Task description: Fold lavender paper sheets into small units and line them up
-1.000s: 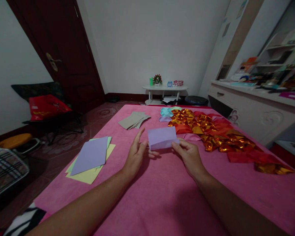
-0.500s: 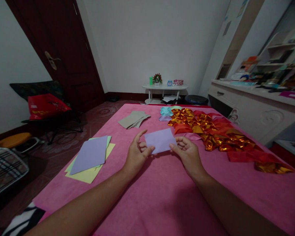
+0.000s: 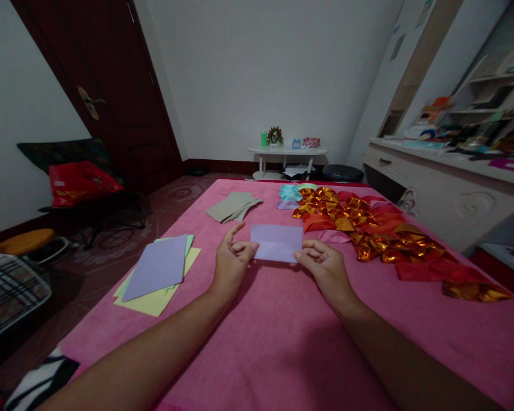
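Left fingers (image 3: 240, 246), right fingers (image 3: 317, 245) around ends of lilac paper (image 3: 276, 242).

Lilac paper (image 3: 277, 241): back hidden. Dresser clutter (image 3: 476, 140): blurred, contents uncertain.

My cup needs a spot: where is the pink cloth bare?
Bare pink cloth lies between left forearm and right forearm, nearer than the lavender sheet; more between right forearm and gold-red pieces. Crowded: far right with those pieces, left with the paper stack and grey sheets.
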### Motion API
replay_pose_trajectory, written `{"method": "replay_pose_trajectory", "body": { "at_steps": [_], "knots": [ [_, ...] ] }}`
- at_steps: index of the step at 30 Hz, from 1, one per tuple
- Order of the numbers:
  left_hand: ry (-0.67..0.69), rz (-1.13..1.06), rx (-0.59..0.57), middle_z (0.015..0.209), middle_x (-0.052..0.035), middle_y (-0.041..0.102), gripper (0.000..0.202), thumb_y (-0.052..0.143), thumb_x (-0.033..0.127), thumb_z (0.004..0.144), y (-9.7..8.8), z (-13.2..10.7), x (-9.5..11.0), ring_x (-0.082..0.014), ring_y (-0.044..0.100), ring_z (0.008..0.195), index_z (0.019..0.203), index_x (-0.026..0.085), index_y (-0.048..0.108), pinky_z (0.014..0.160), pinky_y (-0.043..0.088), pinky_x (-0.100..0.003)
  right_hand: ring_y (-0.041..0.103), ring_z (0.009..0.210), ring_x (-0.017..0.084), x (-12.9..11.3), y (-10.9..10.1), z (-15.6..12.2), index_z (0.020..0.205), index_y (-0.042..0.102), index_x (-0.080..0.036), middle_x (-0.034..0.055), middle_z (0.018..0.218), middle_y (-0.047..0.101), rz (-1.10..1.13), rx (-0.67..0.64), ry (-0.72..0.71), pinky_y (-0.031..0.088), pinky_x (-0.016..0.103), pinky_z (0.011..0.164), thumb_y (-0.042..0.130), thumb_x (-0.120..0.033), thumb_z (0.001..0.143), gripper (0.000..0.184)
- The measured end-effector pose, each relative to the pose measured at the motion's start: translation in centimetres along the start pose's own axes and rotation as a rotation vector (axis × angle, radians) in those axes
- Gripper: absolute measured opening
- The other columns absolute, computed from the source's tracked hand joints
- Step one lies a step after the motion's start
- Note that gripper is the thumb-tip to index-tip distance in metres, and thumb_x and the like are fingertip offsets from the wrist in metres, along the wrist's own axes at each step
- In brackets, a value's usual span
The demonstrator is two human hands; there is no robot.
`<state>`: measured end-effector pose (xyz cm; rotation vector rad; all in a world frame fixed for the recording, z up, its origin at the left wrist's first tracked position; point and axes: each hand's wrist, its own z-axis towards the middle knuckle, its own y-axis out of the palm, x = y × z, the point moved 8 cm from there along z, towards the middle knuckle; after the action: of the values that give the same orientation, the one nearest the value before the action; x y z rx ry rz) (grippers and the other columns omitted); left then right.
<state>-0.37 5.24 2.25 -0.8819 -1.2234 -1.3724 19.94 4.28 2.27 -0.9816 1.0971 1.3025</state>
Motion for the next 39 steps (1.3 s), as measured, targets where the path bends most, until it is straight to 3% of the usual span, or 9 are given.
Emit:
{"method": "replay_pose_trajectory", "body": {
  "at_steps": [6, 12, 18, 26, 32, 39],
  "knots": [
    [-0.036, -0.072, 0.042, 0.062, 0.0028, 0.065, 0.077, 0.078, 0.035, 0.061, -0.6, 0.4, -0.4, -0.0063, 0.05, 0.046, 0.128, 0.015, 0.046, 0.047, 0.038, -0.017, 0.062, 0.048, 0.015, 0.6, 0.2, -0.2, 0.069, 0.057, -0.018, -0.0003, 0.055, 0.064, 0.021, -0.026, 0.087, 0.046, 0.025, 0.048, 0.074, -0.039, 0.066, 0.028],
    [-0.012, -0.081, 0.046, 0.06, 0.0032, 0.062, 0.071, 0.076, 0.036, 0.065, -0.7, 0.4, -0.5, -0.0065, 0.05, 0.049, 0.127, 0.014, 0.048, 0.05, 0.04, -0.017, 0.058, 0.046, 0.011, 0.4, 0.7, -0.2, 0.064, 0.058, -0.017, 0.0019, 0.056, 0.066, -0.043, -0.119, 0.055, 0.041, 0.021, 0.046, 0.065, -0.042, 0.077, 0.029],
    [-0.014, -0.081, 0.015, 0.06, 0.0022, 0.063, 0.07, 0.073, 0.036, 0.069, -0.5, 0.5, -0.5, -0.0071, 0.051, 0.049, 0.128, 0.013, 0.046, 0.051, 0.043, -0.017, 0.058, 0.046, 0.011, 0.5, 0.7, -0.1, 0.061, 0.056, -0.017, 0.001, 0.055, 0.064, -0.027, -0.117, 0.052, 0.041, 0.021, 0.045, 0.063, -0.041, 0.079, 0.031],
    [-0.211, -0.262, -0.056, 0.071, -0.0021, 0.067, 0.074, 0.08, 0.021, 0.063, 0.2, 0.6, -3.0, -0.0073, 0.058, 0.053, 0.127, 0.013, 0.045, 0.052, 0.047, -0.016, 0.06, 0.047, 0.012, 0.5, 0.6, -0.2, 0.068, 0.059, -0.016, 0.0011, 0.055, 0.064, 0.072, -0.106, 0.02, 0.043, 0.021, 0.045, 0.058, -0.043, 0.084, 0.031],
    [-0.445, -0.536, 0.019, 0.078, -0.0019, 0.064, 0.042, 0.056, -0.004, 0.077, -0.3, 1.0, -4.0, -0.0039, 0.058, 0.051, 0.116, 0.012, 0.051, 0.047, 0.048, -0.01, 0.061, 0.051, 0.012, 1.2, 0.9, -0.2, 0.08, 0.063, -0.015, 0.0063, 0.067, 0.07, 0.17, -0.156, 0.031, 0.045, 0.021, 0.047, 0.048, -0.047, 0.089, 0.037],
    [-0.519, -0.69, 0.034, 0.074, -0.0014, 0.061, 0.048, 0.039, -0.011, 0.08, -0.4, 1.1, -4.1, -0.0044, 0.059, 0.053, 0.12, 0.012, 0.049, 0.048, 0.05, -0.008, 0.06, 0.048, 0.012, 1.2, 0.6, -0.2, 0.077, 0.063, -0.014, 0.006, 0.064, 0.068, 0.16, -0.13, 0.037, 0.044, 0.021, 0.045, 0.051, -0.051, 0.086, 0.04]
  ]
}}
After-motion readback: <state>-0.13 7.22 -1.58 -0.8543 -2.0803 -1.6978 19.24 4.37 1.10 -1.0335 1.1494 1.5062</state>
